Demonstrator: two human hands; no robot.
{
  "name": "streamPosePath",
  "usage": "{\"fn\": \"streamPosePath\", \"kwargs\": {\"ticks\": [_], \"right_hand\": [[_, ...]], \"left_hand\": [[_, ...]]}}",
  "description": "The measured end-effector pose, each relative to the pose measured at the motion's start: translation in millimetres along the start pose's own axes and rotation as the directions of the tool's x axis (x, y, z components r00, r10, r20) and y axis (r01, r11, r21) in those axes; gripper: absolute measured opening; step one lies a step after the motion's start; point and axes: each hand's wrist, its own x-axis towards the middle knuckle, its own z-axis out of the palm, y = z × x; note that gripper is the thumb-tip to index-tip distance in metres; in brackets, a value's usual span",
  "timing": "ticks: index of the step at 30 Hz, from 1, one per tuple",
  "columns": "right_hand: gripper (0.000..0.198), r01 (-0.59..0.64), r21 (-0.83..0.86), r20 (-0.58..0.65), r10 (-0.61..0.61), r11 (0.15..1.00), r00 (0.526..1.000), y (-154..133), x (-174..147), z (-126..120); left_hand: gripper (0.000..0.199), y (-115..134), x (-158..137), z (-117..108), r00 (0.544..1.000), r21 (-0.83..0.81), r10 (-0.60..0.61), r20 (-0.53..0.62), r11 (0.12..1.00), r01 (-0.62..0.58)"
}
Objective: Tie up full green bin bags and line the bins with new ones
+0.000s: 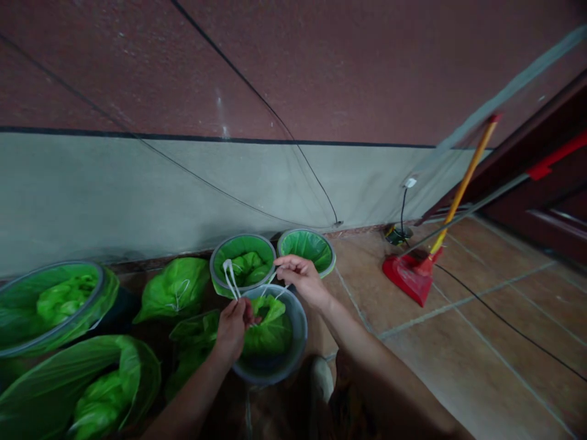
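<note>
A green drawstring garbage bag [268,336] sits gathered inside a grey bin [300,327] in front of me. My left hand [233,327] is closed on the bag's white drawstring [232,278], whose loop sticks up above the fingers. Over the far right side of the same bin, my right hand [302,278] pinches another stretch of the white string between thumb and forefinger. The bag's mouth is partly drawn together between both hands. Just behind stand two lined bins, one [243,239] with green bag material inside and a smaller one [331,253] to its right.
At left are a tied green bag [177,284], a large lined bin [98,287] and another open green bag [142,366]. A red dustpan [408,278] and a yellow-handled stick [465,183] lean at right. A black cable [504,318] crosses the tiled floor.
</note>
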Motion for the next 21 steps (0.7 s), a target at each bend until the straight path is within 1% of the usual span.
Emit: {"fn": "streamPosePath", "kwargs": {"ticks": [1, 2, 3, 4, 6, 7, 8, 9, 11, 13, 15, 16, 17, 18, 19, 20, 21], "right_hand": [[0.022, -0.009, -0.005, 0.062, 0.009, 1.000, 0.998, -3.6, -3.7, 1.8], [0.022, -0.019, 0.003, 0.142, 0.018, 1.000, 0.990, -7.4, -7.9, 4.8], [0.022, -0.030, 0.015, 0.236, 0.026, 0.999, 0.971, -10.9, -12.1, 8.5], [0.022, -0.041, 0.030, 0.327, 0.029, 0.999, 0.945, -14.0, -15.8, 12.4], [0.024, -0.053, 0.071, 0.469, 0.014, 0.996, 0.883, -18.0, -20.7, 19.1], [0.025, -0.057, 0.103, 0.501, -0.003, 0.993, 0.865, -18.7, -21.6, 21.6], [0.025, -0.059, 0.144, 0.505, -0.022, 0.988, 0.863, -18.7, -21.7, 23.4], [0.025, -0.061, 0.185, 0.490, -0.038, 0.981, 0.871, -18.2, -21.1, 24.8], [0.024, -0.069, 0.249, 0.448, -0.052, 0.966, 0.892, -16.4, -18.9, 26.7], [0.024, -0.076, 0.255, 0.440, -0.046, 0.964, 0.897, -13.8, -16.2, 27.6], [0.027, -0.040, 0.175, 0.431, -0.040, 0.984, 0.902, -9.3, -12.6, 26.5], [0.029, 0.002, 0.093, 0.394, -0.039, 0.996, 0.918, -5.8, -10.5, 24.7], [0.033, 0.045, -0.028, 0.334, -0.033, 0.999, 0.942, -1.2, -8.3, 22.0], [0.039, 0.068, -0.179, 0.261, -0.020, 0.982, 0.965, 4.2, -6.4, 18.6], [0.043, 0.063, -0.339, 0.196, 0.005, 0.939, 0.981, 10.5, -4.9, 14.7], [0.046, 0.038, -0.484, 0.158, 0.044, 0.874, 0.986, 17.3, -4.2, 10.9], [0.048, 0.016, -0.598, 0.152, 0.094, 0.802, 0.984, 24.2, -4.5, 7.5]], "left_hand": [[0.038, -0.4, 2.3, -0.4, 1.000, 0.017, -0.016, -0.020, 1.000, 0.017], [0.038, -0.9, 4.6, -0.7, 1.000, 0.077, -0.017, -0.026, 0.997, 0.019], [0.038, -1.5, 6.7, -0.9, 1.000, 0.170, -0.001, -0.011, 0.985, 0.003], [0.037, -1.9, 8.4, -0.7, 0.999, 0.280, 0.027, 0.031, 0.959, -0.035], [0.034, -2.0, 9.6, 0.7, 0.980, 0.483, 0.085, 0.181, 0.860, -0.163], [0.031, -1.6, 8.7, 2.0, 0.959, 0.554, 0.105, 0.262, 0.797, -0.239], [0.025, -1.0, 6.9, 3.5, 0.934, 0.606, 0.113, 0.338, 0.733, -0.308], [0.020, 0.0, 4.4, 5.2, 0.912, 0.647, 0.108, 0.395, 0.672, -0.360], [0.013, 2.0, -1.4, 8.7, 0.882, 0.709, 0.080, 0.464, 0.564, -0.424], [0.019, 3.2, -5.8, 11.2, 0.864, 0.730, 0.056, 0.500, 0.510, -0.456], [0.032, 2.5, -7.0, 12.0, 0.862, 0.719, 0.058, 0.504, 0.525, -0.456], [0.037, 1.4, -6.2, 11.5, 0.864, 0.704, 0.060, 0.500, 0.554, -0.446], [0.041, -0.1, -4.6, 10.5, 0.871, 0.688, 0.058, 0.488, 0.588, -0.425], [0.043, -1.9, -2.5, 9.0, 0.882, 0.674, 0.053, 0.469, 0.624, -0.396], [0.044, -3.7, 0.2, 7.1, 0.893, 0.659, 0.041, 0.449, 0.659, -0.362], [0.046, -5.4, 3.1, 4.8, 0.902, 0.647, 0.025, 0.430, 0.688, -0.328], [0.047, -6.8, 6.0, 2.3, 0.912, 0.641, 0.010, 0.409, 0.708, -0.295]]}}
